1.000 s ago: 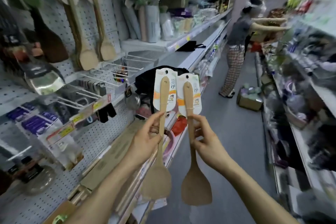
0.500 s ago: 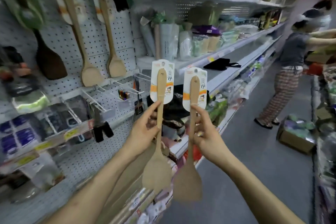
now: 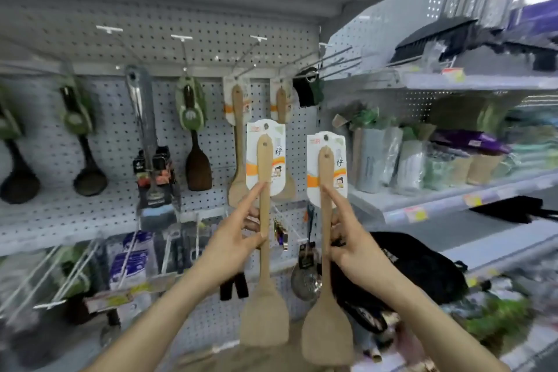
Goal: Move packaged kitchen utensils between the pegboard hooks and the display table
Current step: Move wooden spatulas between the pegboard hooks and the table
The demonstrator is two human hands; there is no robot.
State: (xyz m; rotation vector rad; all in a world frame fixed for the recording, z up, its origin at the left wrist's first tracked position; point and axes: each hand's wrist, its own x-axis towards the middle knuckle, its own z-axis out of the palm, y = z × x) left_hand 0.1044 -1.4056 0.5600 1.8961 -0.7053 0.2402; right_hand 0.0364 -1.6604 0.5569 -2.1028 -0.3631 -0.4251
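Observation:
My left hand (image 3: 234, 243) pinches the handle of a wooden spatula (image 3: 264, 314) with a white and orange card at its top. My right hand (image 3: 351, 243) pinches a second carded wooden spatula (image 3: 327, 329) the same way. Both are held upright, blades down, in front of the pegboard (image 3: 181, 48). Just behind them, two more carded wooden spatulas (image 3: 238, 136) hang from the pegboard hooks (image 3: 256, 39). The index finger of each hand lies straight along its handle.
Dark ladles (image 3: 89, 160), a dark spatula (image 3: 197, 166) and a steel turner (image 3: 145, 118) hang to the left. Long bare hooks (image 3: 338, 60) jut out at the upper right. Shelves (image 3: 453, 190) with packaged goods and black bags (image 3: 416, 266) stand to the right.
My view has swung left from the aisle to face the pegboard squarely. Both hands have carried their spatulas up close to the hanging wooden spatulas. The person in the aisle is out of view.

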